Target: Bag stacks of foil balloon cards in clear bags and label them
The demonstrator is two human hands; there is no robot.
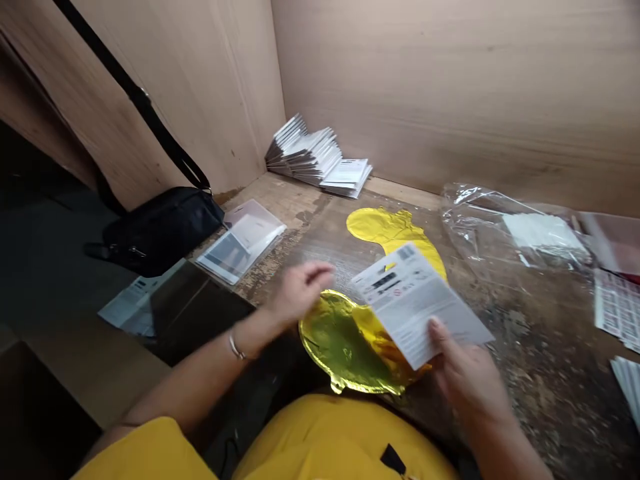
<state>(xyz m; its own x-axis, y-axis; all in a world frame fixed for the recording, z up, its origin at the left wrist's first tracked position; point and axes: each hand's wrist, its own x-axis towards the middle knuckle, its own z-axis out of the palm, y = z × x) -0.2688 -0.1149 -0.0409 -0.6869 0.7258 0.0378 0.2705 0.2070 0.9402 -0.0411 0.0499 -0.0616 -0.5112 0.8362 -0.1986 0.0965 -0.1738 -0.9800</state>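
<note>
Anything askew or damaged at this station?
Card stack near the back corner leans and fans out, not squared up. Tabletop looks scuffed, with patchy dark wear, mostly at right.

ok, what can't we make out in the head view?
All head view:
Card: fine print, too small and soft to read.
Right hand: most fingers, hidden behind the card.
Foil: whether upper and lower parts join; card covers it.
Left hand: finger detail, blurred.
Printed sheet: far side, cut off by right edge.
</note>
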